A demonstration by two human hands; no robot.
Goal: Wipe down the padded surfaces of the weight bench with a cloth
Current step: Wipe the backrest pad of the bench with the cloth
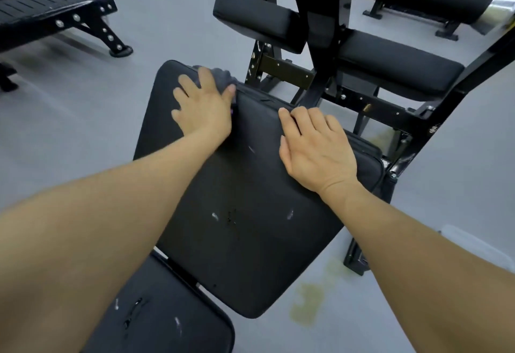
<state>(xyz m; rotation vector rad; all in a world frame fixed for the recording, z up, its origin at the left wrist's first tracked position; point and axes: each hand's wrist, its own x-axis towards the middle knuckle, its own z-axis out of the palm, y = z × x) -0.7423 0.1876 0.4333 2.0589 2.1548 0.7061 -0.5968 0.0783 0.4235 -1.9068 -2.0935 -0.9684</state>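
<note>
Black back pad (pixel 245 185) is bearing both hands: left hand (pixel 203 104), fingers spread, is pressing a grey cloth (pixel 220 75); right hand (pixel 315 146), fingers together, is lying flat.

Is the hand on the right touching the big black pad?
Touching. In the head view the right hand lies flat on the back pad, fingers reaching its top edge, with no gap showing under the palm.

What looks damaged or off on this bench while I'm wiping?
The back pad has small white scuffs and a cracked patch near its middle, and the seat pad shows similar cracks and white marks. Yellowish stains mark the floor beside the bench. Nothing looks spilled or askew.
</note>
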